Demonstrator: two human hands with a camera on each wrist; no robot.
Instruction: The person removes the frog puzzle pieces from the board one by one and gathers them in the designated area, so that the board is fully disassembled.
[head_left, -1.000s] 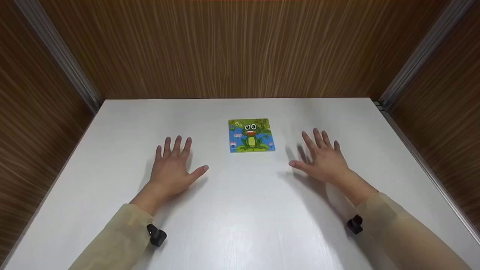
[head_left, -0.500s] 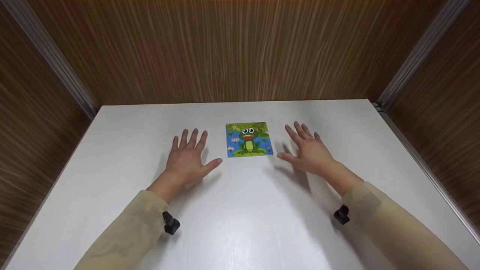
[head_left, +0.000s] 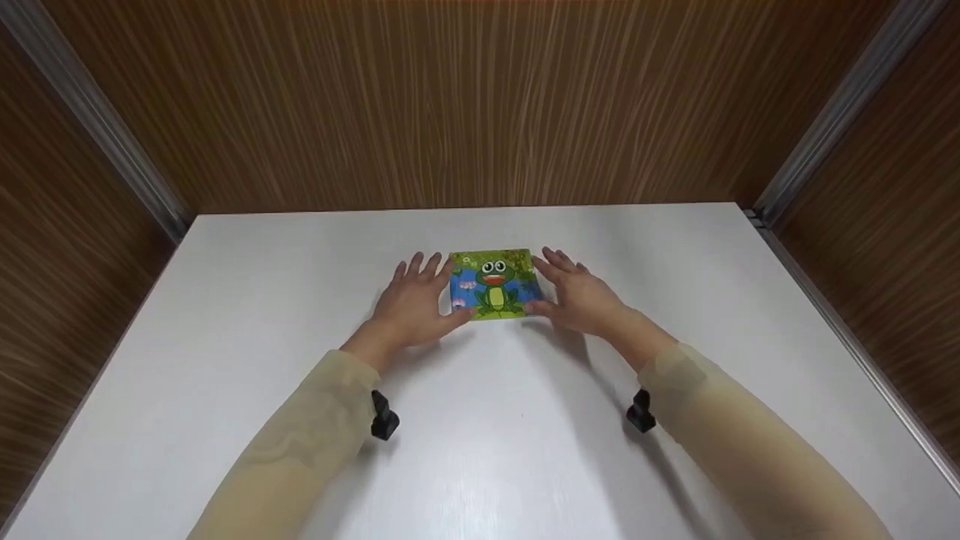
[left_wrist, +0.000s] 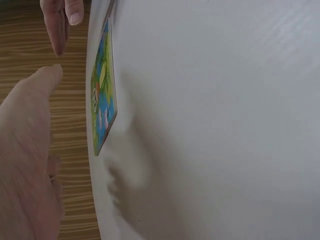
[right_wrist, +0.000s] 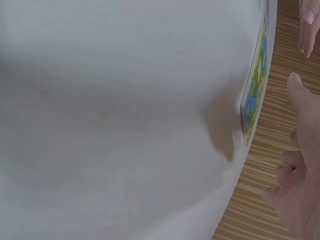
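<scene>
The white table (head_left: 480, 480) gives level support to everything on it. Above it, the left hand (head_left: 412, 306) and right hand (head_left: 586, 300) are spread and hold nothing; wrist views show both raised clear of the surface. The frog board (head_left: 495, 292) lies flat, picture up, toward the far edge; the hands flank it, presumably to bring both sides within reach. Compared with one second ago, both hands stand closer in; the board appears unmoved.

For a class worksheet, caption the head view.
Left hand and right hand hover at either side of a frog picture.
</scene>
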